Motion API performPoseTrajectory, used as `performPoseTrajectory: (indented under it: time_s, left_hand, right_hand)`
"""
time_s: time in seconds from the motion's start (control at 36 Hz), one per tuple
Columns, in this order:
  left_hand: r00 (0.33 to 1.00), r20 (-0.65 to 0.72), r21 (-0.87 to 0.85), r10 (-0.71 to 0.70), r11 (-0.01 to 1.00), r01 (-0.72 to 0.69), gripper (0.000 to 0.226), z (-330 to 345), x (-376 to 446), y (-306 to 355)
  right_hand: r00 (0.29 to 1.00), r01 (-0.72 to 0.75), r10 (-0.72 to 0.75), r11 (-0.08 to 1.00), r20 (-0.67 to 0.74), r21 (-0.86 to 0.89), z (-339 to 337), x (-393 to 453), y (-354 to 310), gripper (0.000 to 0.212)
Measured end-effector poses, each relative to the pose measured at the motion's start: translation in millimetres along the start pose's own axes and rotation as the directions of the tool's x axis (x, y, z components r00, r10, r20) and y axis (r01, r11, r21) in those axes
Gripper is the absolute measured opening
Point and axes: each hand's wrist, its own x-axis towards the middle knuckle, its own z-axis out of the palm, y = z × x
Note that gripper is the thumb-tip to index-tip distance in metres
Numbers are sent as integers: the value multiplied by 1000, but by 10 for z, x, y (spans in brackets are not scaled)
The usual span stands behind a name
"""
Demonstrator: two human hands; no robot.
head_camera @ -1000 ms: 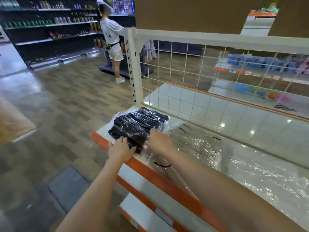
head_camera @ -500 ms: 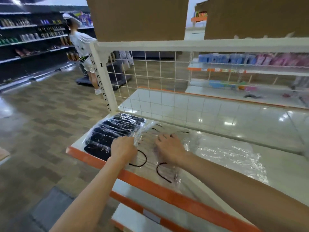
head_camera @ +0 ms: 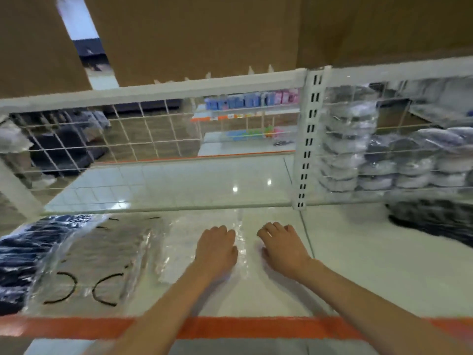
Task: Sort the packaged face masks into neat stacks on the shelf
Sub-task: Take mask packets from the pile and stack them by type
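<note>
Both hands have shifted right off the dark packs (head_camera: 28, 254). Your left hand (head_camera: 216, 248) and right hand (head_camera: 282, 248) are lying flat, fingers spread, gripping nothing, on a clear pack (head_camera: 179, 242). It's looking light, limp and slippery; you're best pinching its edges.

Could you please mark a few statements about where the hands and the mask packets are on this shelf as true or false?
1. Both the left hand and the right hand lie palm down on the white shelf. True.
2. The dark mask packets lie at the shelf's left end. True.
3. The right hand holds a dark packet in the air. False: it rests flat on the shelf.
4. The shelf's front edge strip is blue. False: it is orange.
5. Packets are stacked behind the wire grid on the right. True.
</note>
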Motion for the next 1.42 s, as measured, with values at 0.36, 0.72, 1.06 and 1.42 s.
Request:
performPoseTrajectory:
  time_s: [0.36,0.72,1.06,1.42]
  left_hand:
    - [969,26,-102,244,965,-240,32,18,528,2167]
    - [954,7,-143,300,944,-296,30,-64,687,2998]
    - [981,44,-417,190,895,-155,23,-9,781,3297]
    - [949,315,-883,26,375,283,24,128,800,3362]
  right_hand:
    - [913,-403,394,912,101,82,-7,-1160,2264,34]
    - [638,-757,738,654,218,1,-159,-1466,3456,59]
    - [827,-563,559,820,68,102,-87,-1676,3357,39]
    - [880,-419,444,893,167,-167,-67,-1697,3365,30]
